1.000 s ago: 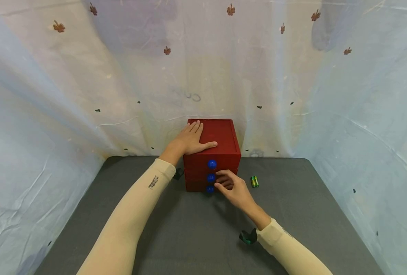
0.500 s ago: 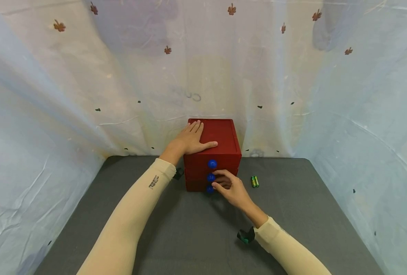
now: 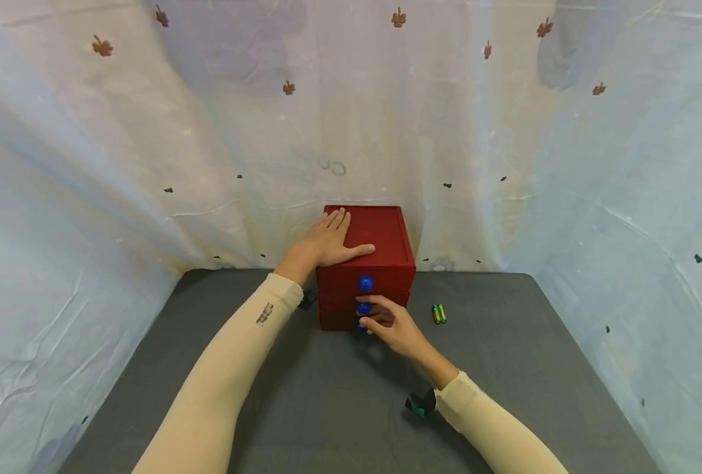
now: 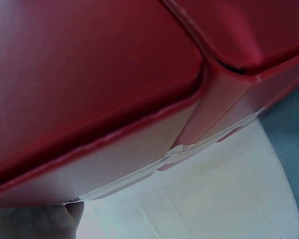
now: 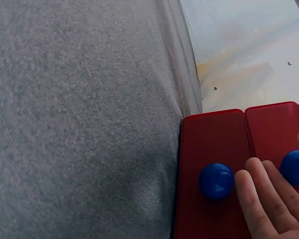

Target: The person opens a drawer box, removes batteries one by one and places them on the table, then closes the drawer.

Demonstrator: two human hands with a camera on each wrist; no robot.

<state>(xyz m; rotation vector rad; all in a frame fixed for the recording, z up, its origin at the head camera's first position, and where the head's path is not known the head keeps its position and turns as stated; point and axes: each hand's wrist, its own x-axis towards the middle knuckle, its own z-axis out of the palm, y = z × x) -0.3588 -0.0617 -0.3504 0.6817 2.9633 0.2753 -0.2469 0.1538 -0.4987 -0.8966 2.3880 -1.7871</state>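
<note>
In the head view, a red drawer box (image 3: pixel 380 230) has three blue ball knobs down its front. My left hand (image 3: pixel 327 242) lies flat on the box's top, fingers spread and thumb out to the right. In front, my right hand (image 3: pixel 395 326) is at the middle knob (image 3: pixel 363 307), index finger just above it and thumb below. The right wrist view shows several fingers (image 5: pixel 261 199) fairly straight between the lowest knob (image 5: pixel 217 180) and the middle one. Close up in the left wrist view is the box's red surface (image 4: pixel 89 74).
Two green batteries (image 3: pixel 439 314) lie side by side on the grey table (image 3: pixel 339 408), right of the box. A pale patterned sheet (image 3: pixel 351 131) hangs behind the table and along both sides. Each wrist carries a small dark device.
My right hand has moved slightly left, bringing its index finger and thumb from beside the middle knob to above and below it. The left hand has stayed on top of the box.
</note>
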